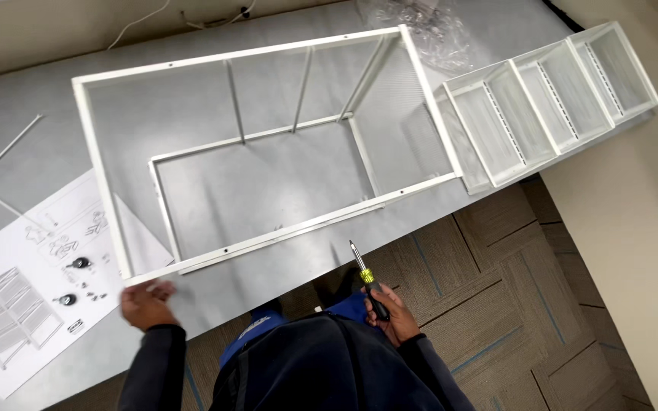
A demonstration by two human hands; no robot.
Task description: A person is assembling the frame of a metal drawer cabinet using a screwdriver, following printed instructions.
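Grey table (283,183) holds a white frame (268,144), lying in the middle. Left hand (146,303) rests flat and open by the frame's corner. Right hand (394,310) grips a screwdriver (367,280), tip up. It looks like screw time: the tip must meet a hole.

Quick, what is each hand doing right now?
Left hand: open, fingers resting at the corner of the white metal frame on the grey table.
Right hand: closed around a screwdriver, tip pointing up.
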